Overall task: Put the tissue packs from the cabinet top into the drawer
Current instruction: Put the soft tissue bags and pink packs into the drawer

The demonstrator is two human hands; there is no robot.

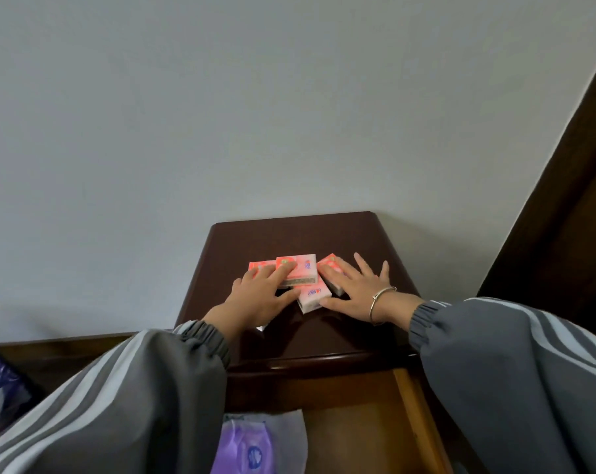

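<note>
Where the drawer (413,405) gapes, a purple packet (242,449) lies.

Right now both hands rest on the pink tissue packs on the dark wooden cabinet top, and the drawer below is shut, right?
No: the head view shows the wooden drawer pulled open, a purple pack inside. The left hand and right hand do rest on the pink tissue packs on the dark wooden cabinet top.
</note>
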